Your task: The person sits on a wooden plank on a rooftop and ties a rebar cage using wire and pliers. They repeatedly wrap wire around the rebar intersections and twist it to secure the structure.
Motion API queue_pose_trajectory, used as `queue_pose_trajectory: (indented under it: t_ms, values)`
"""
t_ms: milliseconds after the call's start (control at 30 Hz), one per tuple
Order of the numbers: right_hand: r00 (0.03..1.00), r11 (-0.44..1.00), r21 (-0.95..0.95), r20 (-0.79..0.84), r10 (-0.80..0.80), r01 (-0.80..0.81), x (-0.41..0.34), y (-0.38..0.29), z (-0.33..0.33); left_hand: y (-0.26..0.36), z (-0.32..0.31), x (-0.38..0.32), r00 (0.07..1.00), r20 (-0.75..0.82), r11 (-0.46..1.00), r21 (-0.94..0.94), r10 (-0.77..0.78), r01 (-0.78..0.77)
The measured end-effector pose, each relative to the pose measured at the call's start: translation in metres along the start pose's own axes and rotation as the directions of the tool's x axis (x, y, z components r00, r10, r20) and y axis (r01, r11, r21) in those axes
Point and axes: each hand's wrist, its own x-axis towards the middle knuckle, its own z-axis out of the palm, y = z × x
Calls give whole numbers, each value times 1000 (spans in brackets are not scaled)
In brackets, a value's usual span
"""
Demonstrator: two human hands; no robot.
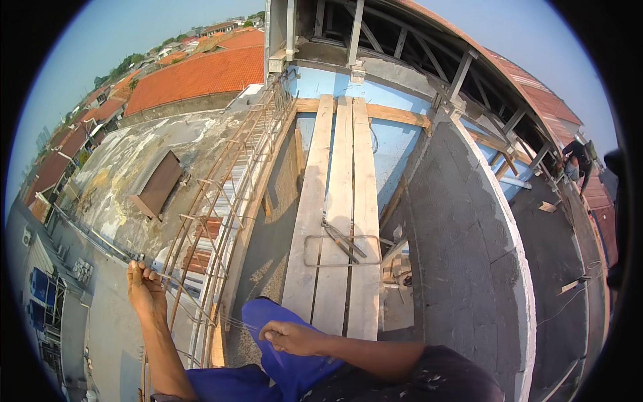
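Observation:
My left hand (146,291) is raised at the outer side of a rebar cage (221,201). Its fingers are closed on a thin steel rod (173,282) that runs toward the cage; whether this is a stirrup leg or wire cannot be told. Over my blue-clad knee, my right hand (289,337) pinches several fine binding wires (238,321), which stretch left to the cage bars. Ahead of me, end-cutting pincers (344,242) with dark handles lie on wooden planks (334,296). A rectangular bent steel stirrup (380,251) lies flat around them.
Long gaps separate the planks, which rest at the far end on a timber crossbeam (397,114). A deep drop shows right of them, beside a grey rendered wall (462,241). Left lies a lower concrete roof (120,171). Another person (577,161) is at the far right.

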Motion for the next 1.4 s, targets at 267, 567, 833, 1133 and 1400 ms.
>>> queue_pose_trajectory:
  t_ms: [267, 567, 833, 1133, 1400]
  values:
    - [982, 985, 108, -151, -116, 133, 10, -14, -39, -62, 81, -120, 745, 180, 737, 412, -642, 535]
    - [942, 980, 172, 334, 40, -102, -27, -34, -72, -49, 70, -140, 594, 279, 641, 509, -755, 575]
    - [995, 912, 408, 102, -3, -39, -34, -20, -127, 46, 74, -89, 901, 274, 683, 730, -337, 33]
    - [672, 957, -36, 704, 229, -289, -46, -51, -106, 94, 45, -84, 952, 241, 634, 770, -186, -71]
    - [803, 932, -105, 480, 353, -347, -39, -2, -123, 112, 21, -109, 978, 192, 581, 807, -87, -107]
